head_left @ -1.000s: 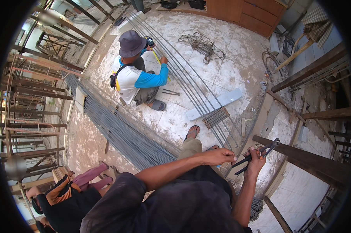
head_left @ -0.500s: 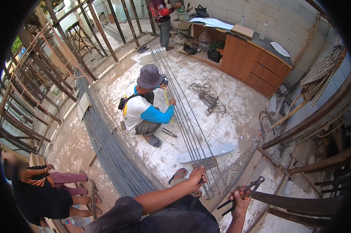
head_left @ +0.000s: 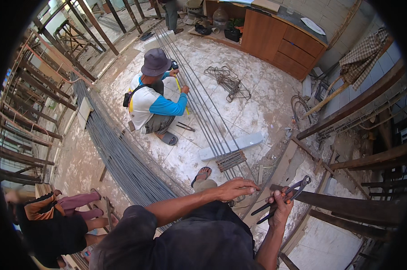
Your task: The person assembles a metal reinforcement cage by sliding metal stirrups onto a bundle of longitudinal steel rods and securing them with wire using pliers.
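My left hand (head_left: 237,188) is stretched out palm down with its fingers extended, holding nothing that I can make out. It hovers over the near end of several long steel bars (head_left: 209,125). My right hand (head_left: 281,205) is closed around the handles of dark pincers (head_left: 306,179), their rounded head pointing up and to the right. Just beyond my left hand, a tight row of rusty stirrups (head_left: 232,160) sits around the bars. A pale block (head_left: 250,141) lies crosswise beneath the bars.
Beside the bars a person in a hat (head_left: 156,96) squats with a yellow tape measure (head_left: 179,87). More stirrups (head_left: 230,82) lie on the floor beyond. A thick rebar bundle (head_left: 118,153) runs along the left; a wooden cabinet (head_left: 275,42) stands behind. Another person (head_left: 55,225) is at lower left.
My left hand has left the stirrups and moved right, toward my right hand, its fingers straightening. The pincers stay in my right hand. The view has shifted slightly.
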Demonstrator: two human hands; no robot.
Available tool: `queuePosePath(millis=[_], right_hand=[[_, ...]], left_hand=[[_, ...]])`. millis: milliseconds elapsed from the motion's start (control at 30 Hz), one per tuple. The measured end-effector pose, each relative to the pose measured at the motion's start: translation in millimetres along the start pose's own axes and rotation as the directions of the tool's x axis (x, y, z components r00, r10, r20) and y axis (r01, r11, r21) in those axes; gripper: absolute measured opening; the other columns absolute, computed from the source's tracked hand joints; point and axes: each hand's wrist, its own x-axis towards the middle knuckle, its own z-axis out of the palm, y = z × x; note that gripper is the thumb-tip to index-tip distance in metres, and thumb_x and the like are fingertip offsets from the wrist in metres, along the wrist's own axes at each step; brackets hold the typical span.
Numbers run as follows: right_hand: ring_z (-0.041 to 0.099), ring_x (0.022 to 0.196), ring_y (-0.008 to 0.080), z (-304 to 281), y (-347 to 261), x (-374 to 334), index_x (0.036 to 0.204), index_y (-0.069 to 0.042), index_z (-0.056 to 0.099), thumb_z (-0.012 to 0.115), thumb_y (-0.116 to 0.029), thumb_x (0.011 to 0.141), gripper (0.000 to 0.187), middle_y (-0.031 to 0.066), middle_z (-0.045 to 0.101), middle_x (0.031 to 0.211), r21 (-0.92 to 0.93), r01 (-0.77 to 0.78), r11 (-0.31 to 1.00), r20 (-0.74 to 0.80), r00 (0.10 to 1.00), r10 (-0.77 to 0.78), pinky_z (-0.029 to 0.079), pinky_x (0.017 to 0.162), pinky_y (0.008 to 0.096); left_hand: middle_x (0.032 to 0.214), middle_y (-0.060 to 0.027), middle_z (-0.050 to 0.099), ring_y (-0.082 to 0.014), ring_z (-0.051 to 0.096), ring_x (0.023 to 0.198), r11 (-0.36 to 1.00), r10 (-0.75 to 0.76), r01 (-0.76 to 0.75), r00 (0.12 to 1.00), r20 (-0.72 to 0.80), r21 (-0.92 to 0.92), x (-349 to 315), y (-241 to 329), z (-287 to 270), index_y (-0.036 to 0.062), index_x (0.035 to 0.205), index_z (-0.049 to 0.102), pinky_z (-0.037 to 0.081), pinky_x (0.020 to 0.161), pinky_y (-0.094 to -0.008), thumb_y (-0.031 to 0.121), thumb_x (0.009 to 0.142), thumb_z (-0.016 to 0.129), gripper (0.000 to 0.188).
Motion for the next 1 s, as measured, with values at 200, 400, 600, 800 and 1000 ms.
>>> queuePosePath(millis=[200,400,600,800,1000], right_hand=[[0.057,0.071,0.0132,-18.3,6.6,6.8,0.104,-0.014,0.052,0.074,-0.006,0.093,0.026,0.0019,0.058,0.084,0.107,0.025,0.994,-0.100,0.995,-0.015,0.050,0.069,0.0298],[0.058,0.073,0.0104,-58.1,9.6,16.1,0.100,-0.016,0.055,0.073,-0.008,0.096,0.020,0.0023,0.062,0.090,0.087,0.088,0.992,-0.170,0.983,-0.072,0.048,0.071,0.0284],[0.058,0.073,0.0120,-60.6,10.7,12.6,0.100,-0.015,0.054,0.074,-0.007,0.095,0.022,0.0036,0.063,0.092,0.015,0.093,0.996,-0.238,0.967,-0.087,0.049,0.069,0.0275],[0.063,0.064,0.0145,-66.8,19.6,9.2,0.101,-0.006,0.055,0.082,-0.017,0.089,0.031,0.0074,0.068,0.084,-0.563,0.012,0.826,-0.122,0.988,-0.098,0.050,0.059,0.0281],[0.064,0.058,0.0170,-166.1,100.3,0.8,0.086,-0.003,0.055,0.077,-0.022,0.091,0.030,0.0059,0.058,0.069,-0.859,-0.245,0.450,-0.250,0.967,0.048,0.054,0.054,0.0337]], left_hand=[[0.099,-0.0113,0.069,-0.0205,0.063,0.095,0.932,-0.155,0.227,0.955,0.254,-0.284,-8.5,-1.2,22.9,0.0035,0.115,0.072,0.048,0.090,-0.0342,0.042,0.109,0.052,0.044],[0.074,-0.0040,0.058,-0.0119,0.057,0.075,0.961,-0.109,0.148,0.979,0.174,-0.233,-16.6,-0.3,23.0,0.0012,0.094,0.066,0.047,0.072,-0.0315,0.039,0.107,0.058,0.041],[0.080,-0.0085,0.068,-0.0250,0.067,0.075,0.952,-0.302,0.303,0.953,-0.018,0.037,-15.3,-3.8,23.8,0.0126,0.101,0.071,0.049,0.070,-0.0417,0.048,0.101,0.060,0.037],[0.089,-0.0136,0.073,-0.0360,0.070,0.087,0.879,-0.375,0.414,0.907,-0.192,0.237,-26.7,-24.3,8.4,0.0109,0.104,0.072,0.051,0.075,-0.0476,0.043,0.101,0.060,0.035],[0.089,-0.0157,0.073,-0.0329,0.070,0.084,0.722,-0.479,0.648,0.721,-0.500,0.242,-75.7,-141.5,-40.2,0.0080,0.107,0.073,0.052,0.075,-0.0429,0.045,0.096,0.063,0.040]])
